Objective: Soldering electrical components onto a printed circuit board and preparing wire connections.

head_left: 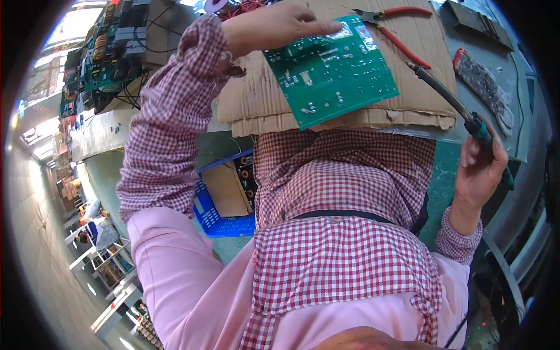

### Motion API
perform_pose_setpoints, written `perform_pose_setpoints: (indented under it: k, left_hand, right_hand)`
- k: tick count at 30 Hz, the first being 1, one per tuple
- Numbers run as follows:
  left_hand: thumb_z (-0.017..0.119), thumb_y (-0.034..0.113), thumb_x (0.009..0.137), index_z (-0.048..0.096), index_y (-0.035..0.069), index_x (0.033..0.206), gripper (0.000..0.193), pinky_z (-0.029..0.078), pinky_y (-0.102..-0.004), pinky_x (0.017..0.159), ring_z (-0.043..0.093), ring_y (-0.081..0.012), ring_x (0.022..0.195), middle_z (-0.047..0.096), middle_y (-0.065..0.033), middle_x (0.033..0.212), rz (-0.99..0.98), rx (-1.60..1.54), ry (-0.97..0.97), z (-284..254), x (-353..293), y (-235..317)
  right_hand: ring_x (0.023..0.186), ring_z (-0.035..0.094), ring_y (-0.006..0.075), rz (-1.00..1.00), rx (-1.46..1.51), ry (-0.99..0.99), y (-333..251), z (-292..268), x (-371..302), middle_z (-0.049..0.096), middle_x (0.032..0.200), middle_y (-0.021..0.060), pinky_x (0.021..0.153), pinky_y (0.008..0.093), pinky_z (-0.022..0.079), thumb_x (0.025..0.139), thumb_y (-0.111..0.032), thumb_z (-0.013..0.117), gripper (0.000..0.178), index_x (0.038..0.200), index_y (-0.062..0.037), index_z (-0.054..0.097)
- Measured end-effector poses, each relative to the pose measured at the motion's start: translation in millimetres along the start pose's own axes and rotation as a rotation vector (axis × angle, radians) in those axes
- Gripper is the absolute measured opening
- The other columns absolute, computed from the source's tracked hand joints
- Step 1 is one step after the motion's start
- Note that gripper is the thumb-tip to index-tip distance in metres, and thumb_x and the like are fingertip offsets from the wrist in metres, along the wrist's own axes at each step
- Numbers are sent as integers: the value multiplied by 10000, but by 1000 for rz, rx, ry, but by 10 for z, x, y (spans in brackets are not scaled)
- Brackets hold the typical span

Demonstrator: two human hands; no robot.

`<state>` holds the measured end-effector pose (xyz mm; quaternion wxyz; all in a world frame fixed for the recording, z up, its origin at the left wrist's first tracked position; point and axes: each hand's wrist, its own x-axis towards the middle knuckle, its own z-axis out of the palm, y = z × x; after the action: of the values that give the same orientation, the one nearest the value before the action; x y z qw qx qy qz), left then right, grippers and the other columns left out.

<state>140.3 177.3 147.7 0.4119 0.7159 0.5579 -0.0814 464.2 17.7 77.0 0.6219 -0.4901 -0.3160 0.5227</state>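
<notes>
My left hand (271, 28) grips a green circuit board (344, 81) by its far left side. Its thumb lies across the board's upper face, and the other fingers are mostly hidden. The board shows shiny solder joints and is tilted over a cardboard sheet (256, 87). At the right, my right hand (481, 166) holds a soldering iron (446, 93) by its dark green handle. The iron's tip points far and left, near the red-handled pliers (405, 46), apart from the board.
A grey work glove (484, 87) and a dark metal block (475, 23) lie on the bench right of the cardboard. Assembled circuit boards (105, 58) are stacked at the far left, near red wires (248, 8). Below the bench edge sits a blue crate (224, 226) with cardboard inside.
</notes>
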Motion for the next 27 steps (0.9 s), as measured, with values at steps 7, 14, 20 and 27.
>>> perform_pose_setpoints:
  k: [7,14,20,27]
  left_hand:
    - [629,760,657,636,-50,1113,929,505,-377,884,648,-355,974,638,-228,1088,9,138,3,198,440,-394]
    - [599,801,634,514,-29,1287,1060,419,-433,1004,569,-406,1118,545,-259,1251,-62,-41,-103,326,265,-316]
    - [612,796,626,522,-30,1276,1055,443,-398,983,605,-387,1065,573,-246,1217,-95,33,-32,426,81,-247]
    - [695,672,672,573,-50,1194,899,520,-322,886,672,-280,943,654,-185,1086,-170,-271,-201,469,-9,-130]
  right_hand:
    - [546,427,61,-31,41,74,-41,-108,-110,533,679,44,460,185,352,927,-326,454,472,1156,66,584]
    - [547,430,61,-26,85,55,-25,-175,-137,544,691,50,475,191,360,936,-320,449,464,1162,60,588]
    - [550,438,62,-50,104,35,-21,-172,-176,551,694,51,477,193,360,939,-318,458,459,1156,62,598]
    - [557,454,62,-72,96,64,-12,-170,-248,572,714,61,477,194,364,932,-317,474,460,1153,66,601]
